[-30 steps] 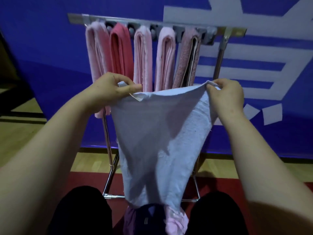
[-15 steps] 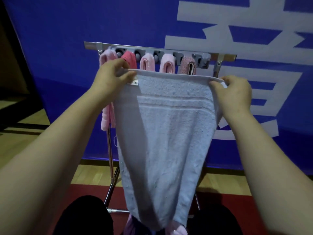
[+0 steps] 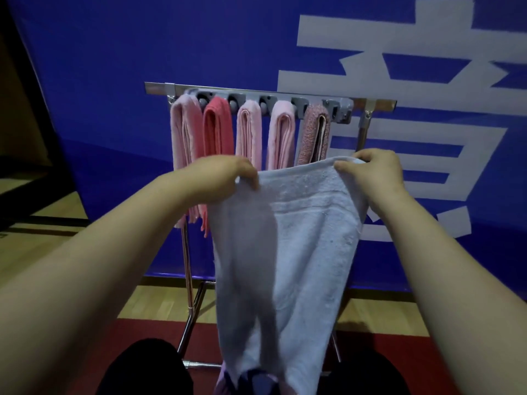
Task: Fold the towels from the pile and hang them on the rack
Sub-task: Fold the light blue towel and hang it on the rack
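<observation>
A pale blue towel (image 3: 302, 252) hangs lengthwise in front of me, held by its top edge. My left hand (image 3: 225, 178) pinches the top left corner and my right hand (image 3: 373, 172) grips the top right corner. Behind it stands a metal rack (image 3: 370, 102) with several folded towels hung side by side: pale pink (image 3: 185, 138), coral red (image 3: 218, 129), two more pink ones (image 3: 249, 132) and a speckled mauve one (image 3: 312, 135). The slot at the bar's right end is bare. The pile (image 3: 256, 383) of purple and pink cloth shows just below the blue towel's lower end.
A blue banner with large white characters (image 3: 399, 67) fills the wall behind the rack. My dark-clothed knees (image 3: 142, 369) frame the pile. The rack's legs (image 3: 188, 280) stand on wooden floor with a red strip.
The towel was lifted and stretched flat, then lowered so the hung towels show above it. My hands have come a little closer together, and the towel's left side now sags into a fold.
</observation>
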`<act>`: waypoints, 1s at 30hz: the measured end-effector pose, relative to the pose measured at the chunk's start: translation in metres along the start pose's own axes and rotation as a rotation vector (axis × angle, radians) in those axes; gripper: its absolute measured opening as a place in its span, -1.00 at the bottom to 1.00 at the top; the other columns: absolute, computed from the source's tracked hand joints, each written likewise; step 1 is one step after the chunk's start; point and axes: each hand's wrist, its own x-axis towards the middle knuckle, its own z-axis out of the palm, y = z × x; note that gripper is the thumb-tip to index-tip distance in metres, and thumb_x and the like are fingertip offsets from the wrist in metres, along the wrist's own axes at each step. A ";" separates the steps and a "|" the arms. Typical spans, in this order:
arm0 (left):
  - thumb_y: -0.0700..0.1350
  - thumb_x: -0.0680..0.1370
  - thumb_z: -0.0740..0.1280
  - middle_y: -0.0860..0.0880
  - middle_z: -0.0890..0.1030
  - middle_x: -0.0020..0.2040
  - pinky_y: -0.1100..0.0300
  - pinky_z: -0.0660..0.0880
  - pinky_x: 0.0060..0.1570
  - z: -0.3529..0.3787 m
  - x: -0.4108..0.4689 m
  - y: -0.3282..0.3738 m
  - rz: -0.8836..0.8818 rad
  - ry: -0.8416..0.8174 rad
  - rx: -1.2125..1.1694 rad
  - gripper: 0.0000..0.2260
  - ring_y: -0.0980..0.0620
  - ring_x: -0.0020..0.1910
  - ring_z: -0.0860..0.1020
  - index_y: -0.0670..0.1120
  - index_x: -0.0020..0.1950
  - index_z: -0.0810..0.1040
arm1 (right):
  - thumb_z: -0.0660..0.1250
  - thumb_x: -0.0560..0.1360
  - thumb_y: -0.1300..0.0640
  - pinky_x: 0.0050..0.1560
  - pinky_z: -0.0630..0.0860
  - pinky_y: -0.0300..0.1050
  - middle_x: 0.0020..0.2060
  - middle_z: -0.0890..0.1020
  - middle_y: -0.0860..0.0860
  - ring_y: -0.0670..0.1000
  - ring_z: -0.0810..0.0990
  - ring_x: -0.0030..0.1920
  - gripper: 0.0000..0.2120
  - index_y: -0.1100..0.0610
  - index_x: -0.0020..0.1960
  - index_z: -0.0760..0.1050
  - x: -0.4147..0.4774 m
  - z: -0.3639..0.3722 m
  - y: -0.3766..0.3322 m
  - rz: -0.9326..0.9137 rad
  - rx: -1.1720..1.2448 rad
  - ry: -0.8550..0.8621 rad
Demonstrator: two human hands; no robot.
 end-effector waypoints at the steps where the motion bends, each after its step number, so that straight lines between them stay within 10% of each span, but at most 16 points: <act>1: -0.37 0.47 0.22 0.12 0.46 0.32 0.13 0.51 0.07 0.004 0.002 0.003 0.012 -0.063 0.077 -0.51 0.03 0.21 0.49 0.12 0.23 0.57 | 0.49 0.39 0.00 -0.17 0.48 -0.13 -0.27 0.59 -0.09 -0.03 0.56 -0.17 -0.88 -0.02 -0.24 0.57 0.001 0.001 -0.001 -0.001 -0.003 -0.002; 7: -0.25 0.48 0.33 0.00 0.47 0.32 0.11 0.52 0.08 0.018 0.009 0.026 -0.230 -0.188 -0.215 -0.51 -0.07 0.20 0.51 0.08 0.38 0.50 | 0.44 0.42 0.05 -0.20 0.50 -0.07 -0.30 0.62 0.04 0.05 0.58 -0.19 -0.85 0.12 -0.23 0.62 -0.004 0.011 -0.006 -0.045 -0.048 -0.036; 10: -0.29 0.50 0.30 -0.17 0.61 0.05 -0.01 0.62 -0.18 0.016 0.007 0.046 -0.323 -0.242 -0.674 -0.58 -0.12 -0.17 0.61 -0.02 0.34 0.51 | 0.41 0.44 0.07 -0.21 0.52 -0.04 -0.29 0.64 0.12 0.10 0.60 -0.19 -0.80 0.22 -0.20 0.64 -0.007 0.016 -0.011 -0.053 -0.074 -0.062; 13: -0.39 0.50 0.22 -0.19 0.52 -0.22 0.28 0.50 -0.44 0.013 0.008 0.061 -0.361 -0.240 -0.953 -0.75 0.06 -0.47 0.49 -0.05 0.00 0.49 | 0.38 0.47 0.09 -0.28 0.41 -0.15 -0.34 0.61 0.06 0.04 0.57 -0.23 -0.81 0.21 -0.15 0.67 -0.013 0.023 -0.017 -0.053 -0.126 -0.133; 30: -0.38 0.45 0.36 -0.19 0.62 -0.15 0.17 0.60 -0.21 0.024 0.025 0.077 -0.501 -0.073 -1.336 -0.72 -0.02 -0.24 0.63 -0.30 0.15 0.53 | 0.46 0.46 0.05 -0.23 0.52 -0.20 -0.15 0.68 0.03 -0.02 0.64 -0.11 -0.84 0.09 0.00 0.69 -0.045 0.036 -0.036 -0.058 0.069 -0.416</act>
